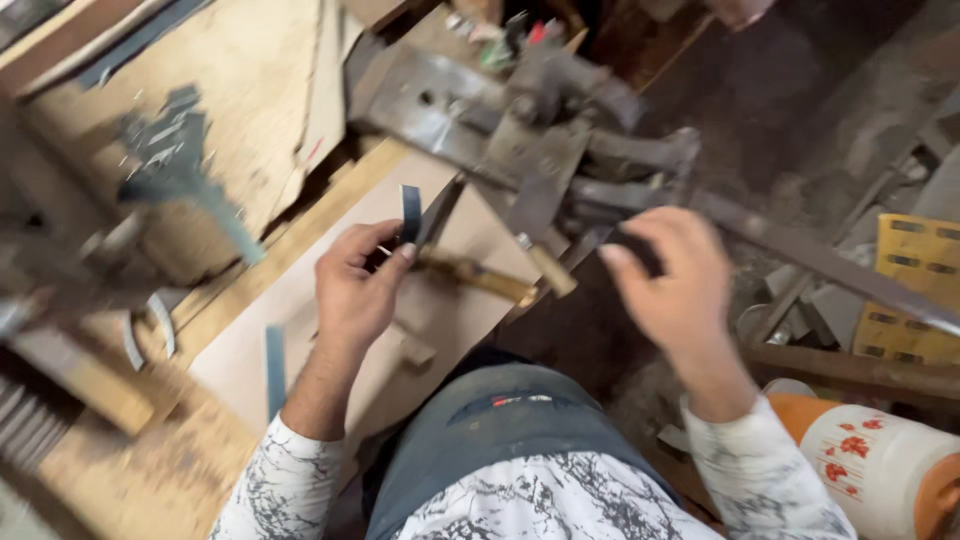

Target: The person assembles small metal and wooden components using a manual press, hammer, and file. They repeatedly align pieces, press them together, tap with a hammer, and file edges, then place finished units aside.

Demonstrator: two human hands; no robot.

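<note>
The left hand (355, 290) pinches a dark metal strip (410, 213) upright and should hold it square to the shear blade (535, 205) at two o'clock, while the right hand (670, 285), clenched on the dark lever handle (635, 248), presses steadily.

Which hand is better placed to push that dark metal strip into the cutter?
Probably the left hand. It already pinches the dark metal strip upright beside the cutter's blade. The right hand is farther right, on a dark handle.
</note>
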